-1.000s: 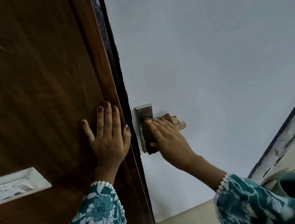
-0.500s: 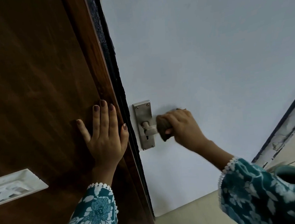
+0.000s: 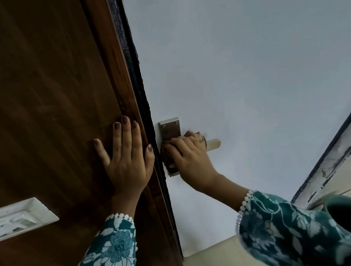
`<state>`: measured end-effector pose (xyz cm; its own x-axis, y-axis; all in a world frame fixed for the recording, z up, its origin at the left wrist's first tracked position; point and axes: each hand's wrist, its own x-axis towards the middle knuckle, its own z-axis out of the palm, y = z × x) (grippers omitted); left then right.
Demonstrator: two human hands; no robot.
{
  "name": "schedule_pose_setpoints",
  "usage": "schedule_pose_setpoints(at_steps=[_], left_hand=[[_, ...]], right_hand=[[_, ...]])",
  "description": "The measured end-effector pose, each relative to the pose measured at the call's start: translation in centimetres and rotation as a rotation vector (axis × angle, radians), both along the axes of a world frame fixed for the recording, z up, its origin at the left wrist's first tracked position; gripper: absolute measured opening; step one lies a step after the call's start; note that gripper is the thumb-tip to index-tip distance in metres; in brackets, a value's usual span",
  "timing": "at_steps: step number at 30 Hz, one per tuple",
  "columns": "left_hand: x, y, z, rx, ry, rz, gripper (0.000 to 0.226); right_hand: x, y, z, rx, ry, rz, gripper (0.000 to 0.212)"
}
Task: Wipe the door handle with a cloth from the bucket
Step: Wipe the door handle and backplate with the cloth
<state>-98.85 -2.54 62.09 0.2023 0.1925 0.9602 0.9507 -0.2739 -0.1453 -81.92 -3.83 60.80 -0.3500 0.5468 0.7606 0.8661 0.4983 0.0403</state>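
A silver lever door handle [image 3: 213, 144] on a metal backplate [image 3: 170, 129] is fixed to the white door [image 3: 239, 75]. My right hand [image 3: 190, 159] grips a brown cloth [image 3: 166, 156] and presses it over the inner end of the lever, against the backplate. Only the lever's tip and the plate's top and bottom corner show. My left hand [image 3: 126, 157] lies flat, fingers spread, on the dark wooden panel [image 3: 42, 101] left of the door's edge. A dark green bucket [image 3: 349, 213] sits at the lower right, partly behind my right sleeve.
A white switch plate [image 3: 15, 221] is set in the wooden panel at lower left. Black edging [image 3: 134, 73] runs between panel and door. A worn white door frame [image 3: 336, 162] slants at the right. Beige floor tiles [image 3: 214, 258] lie below.
My right hand slid the cloth right along the lever, then back left onto the backplate end. The left hand stayed flat on the wooden panel.
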Motion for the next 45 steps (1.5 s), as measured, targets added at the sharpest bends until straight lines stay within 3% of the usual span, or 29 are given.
schedule_pose_setpoints(at_steps=[5,9,12,16,19,23,30,33,35,37,45], left_hand=[[-0.2,0.0,-0.1,0.008,0.010,0.001,0.060],[-0.2,0.0,-0.2,0.005,0.014,0.004,0.061],[-0.2,-0.1,-0.1,0.002,0.008,-0.004,0.061],[-0.1,-0.2,0.0,-0.002,0.000,-0.010,0.060],[-0.1,-0.1,0.0,0.004,0.002,-0.007,0.060],[0.0,0.0,-0.1,0.008,0.002,-0.012,0.061],[0.1,0.3,-0.2,0.042,-0.003,0.002,0.059],[0.3,0.4,-0.2,0.059,-0.016,-0.004,0.058],[0.3,0.3,-0.2,0.063,-0.013,-0.005,0.058],[0.2,0.3,-0.3,0.059,-0.009,0.000,0.058],[0.0,0.1,-0.3,0.024,0.001,0.007,0.059]], right_hand=[[3.0,0.7,-0.7,0.050,0.010,-0.024,0.041],[7.2,1.4,-0.9,-0.056,-0.001,-0.083,0.038],[9.9,1.5,-0.6,-0.223,0.101,-0.077,0.042],[11.3,0.5,-0.2,-0.586,0.624,0.001,0.036],[10.5,-0.1,-2.0,-0.701,1.101,0.124,0.035],[7.2,-0.1,-3.9,-0.752,1.758,0.353,0.025],[2.3,0.6,-4.0,-0.664,2.412,0.579,0.030],[-0.3,0.1,-3.8,-0.739,2.412,0.661,0.018],[-3.0,-0.6,-3.8,-0.838,2.402,0.648,0.029],[-4.4,-1.1,-3.6,-0.891,2.410,0.651,0.027],[1.9,-0.8,-2.3,-0.866,2.338,0.433,0.024]])
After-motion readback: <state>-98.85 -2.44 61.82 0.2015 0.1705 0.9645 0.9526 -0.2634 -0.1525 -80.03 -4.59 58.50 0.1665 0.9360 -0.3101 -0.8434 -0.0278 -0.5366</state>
